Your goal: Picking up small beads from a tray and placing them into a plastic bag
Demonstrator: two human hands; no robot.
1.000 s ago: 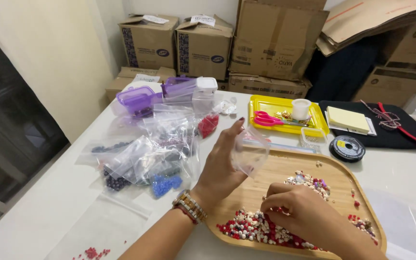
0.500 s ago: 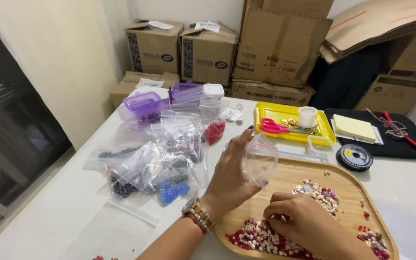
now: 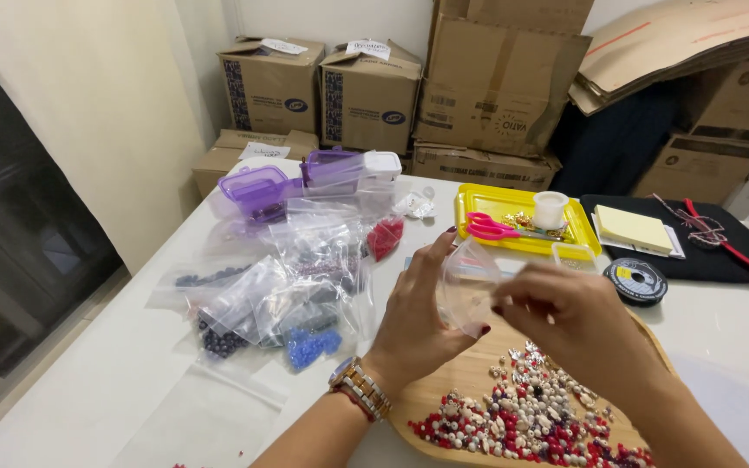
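Observation:
My left hand (image 3: 416,314) holds a small clear plastic bag (image 3: 465,282) open above the wooden tray (image 3: 470,374). A striped watch sits on that wrist. My right hand (image 3: 569,316) is raised to the bag's mouth with its fingers pinched together; whatever is pinched in them is too small to see. Below both hands, a heap of red, white and tan beads (image 3: 522,420) lies on the tray.
Several clear bags of blue, dark and red beads (image 3: 292,277) lie at the left, with purple boxes (image 3: 257,189) behind. A yellow tray (image 3: 513,221) holds pink scissors and a white cup. A cord spool (image 3: 635,280), a sticky-note pad and cardboard boxes stand beyond.
My right hand lifted off the bead heap and rose to the mouth of the bag. My left hand kept the bag in about the same place.

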